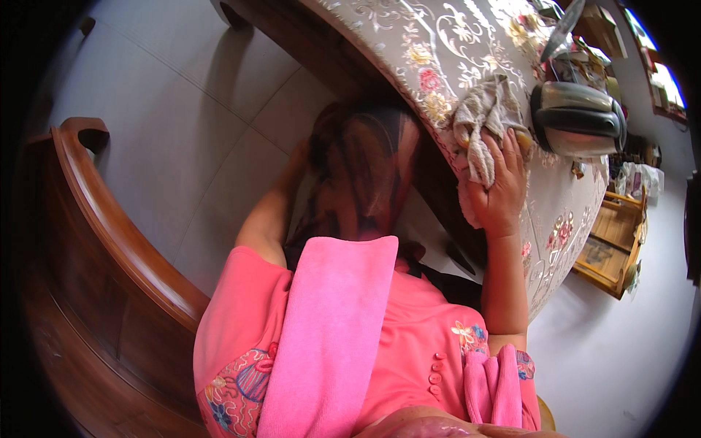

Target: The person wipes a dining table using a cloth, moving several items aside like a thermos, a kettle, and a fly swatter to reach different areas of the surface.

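My right hand (501, 189) is on a crumpled, greyish-white cloth (487, 112), fingers spread over its folds near the table's edge. A floral, embroidered tablecloth (465, 52) lies under it. Just beyond my fingers stands a kettle (575, 143) with a metal body and a black handle. My left hand (300, 156) is down beside my bent knee in a dark patterned garment (361, 164). Shadow and the leg hide most of its fingers. A pink towel (334, 323) hangs down my chest over a coral-pink shirt.
A curved wooden bench (148, 263) runs along my left. Assorted items (580, 68) crowd the table behind the kettle. Past the table, a yellowish wooden rack (610, 246) stands on the floor, with plastic bags (638, 178) near it. Pale tiled floor (181, 93) shows between bench and table.
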`<state>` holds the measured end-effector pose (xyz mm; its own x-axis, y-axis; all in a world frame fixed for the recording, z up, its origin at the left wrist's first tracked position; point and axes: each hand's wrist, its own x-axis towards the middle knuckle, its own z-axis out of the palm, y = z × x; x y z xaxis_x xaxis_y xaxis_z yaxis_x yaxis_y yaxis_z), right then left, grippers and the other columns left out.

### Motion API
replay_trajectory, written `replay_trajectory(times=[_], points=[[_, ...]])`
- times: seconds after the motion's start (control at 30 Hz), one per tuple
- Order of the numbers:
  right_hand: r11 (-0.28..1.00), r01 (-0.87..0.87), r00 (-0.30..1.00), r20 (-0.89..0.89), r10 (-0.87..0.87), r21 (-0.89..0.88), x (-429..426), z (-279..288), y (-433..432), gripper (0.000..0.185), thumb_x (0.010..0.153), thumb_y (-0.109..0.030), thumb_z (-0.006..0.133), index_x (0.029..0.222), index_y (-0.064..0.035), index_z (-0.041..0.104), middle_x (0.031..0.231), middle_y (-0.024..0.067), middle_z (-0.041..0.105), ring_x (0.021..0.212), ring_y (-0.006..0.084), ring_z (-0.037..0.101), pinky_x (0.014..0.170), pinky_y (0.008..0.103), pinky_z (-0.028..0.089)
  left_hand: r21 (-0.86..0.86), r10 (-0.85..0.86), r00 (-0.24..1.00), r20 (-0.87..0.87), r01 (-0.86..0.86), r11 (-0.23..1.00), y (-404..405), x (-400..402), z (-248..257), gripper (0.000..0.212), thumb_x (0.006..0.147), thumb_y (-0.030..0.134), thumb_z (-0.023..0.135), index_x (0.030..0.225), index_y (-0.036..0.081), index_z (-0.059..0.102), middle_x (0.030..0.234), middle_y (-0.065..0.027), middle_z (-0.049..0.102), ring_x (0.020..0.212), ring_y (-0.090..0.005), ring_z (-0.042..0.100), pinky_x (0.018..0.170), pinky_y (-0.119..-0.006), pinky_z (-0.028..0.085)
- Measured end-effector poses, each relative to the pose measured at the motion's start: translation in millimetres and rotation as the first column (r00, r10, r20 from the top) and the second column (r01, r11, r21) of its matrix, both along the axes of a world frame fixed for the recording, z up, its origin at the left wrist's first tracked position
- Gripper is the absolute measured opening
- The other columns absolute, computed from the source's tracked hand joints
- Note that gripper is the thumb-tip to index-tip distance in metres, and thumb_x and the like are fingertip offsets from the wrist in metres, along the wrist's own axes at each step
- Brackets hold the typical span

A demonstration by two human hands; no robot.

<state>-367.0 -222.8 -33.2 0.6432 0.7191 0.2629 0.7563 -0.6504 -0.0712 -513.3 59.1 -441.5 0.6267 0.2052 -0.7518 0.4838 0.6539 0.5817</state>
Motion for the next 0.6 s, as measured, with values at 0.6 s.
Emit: replay_trajectory(times=[0.6], points=[[0.992, 0.084, 0.996, 0.006, -0.085, 0.095, 11.8, -36.2, -23.2, 0.061, 0.078, -0.050, 0.068, 0.133, -0.0253, 0.060, 0.146, 0.0097, 0.050, 0.139, 0.0311, 0.042, 0.106, 0.0470, 0.038, 0.038, 0.209, 0.974, -0.083, -0.207, 0.978, 10.6, 5.8, 79.5, 0.036, 0.102, 0.018, 0.044, 0.128, -0.003, 0.058, 0.128, -0.0183, 0.060, 0.122, -0.0296, 0.055, 0.107, -0.040, 0.041]])
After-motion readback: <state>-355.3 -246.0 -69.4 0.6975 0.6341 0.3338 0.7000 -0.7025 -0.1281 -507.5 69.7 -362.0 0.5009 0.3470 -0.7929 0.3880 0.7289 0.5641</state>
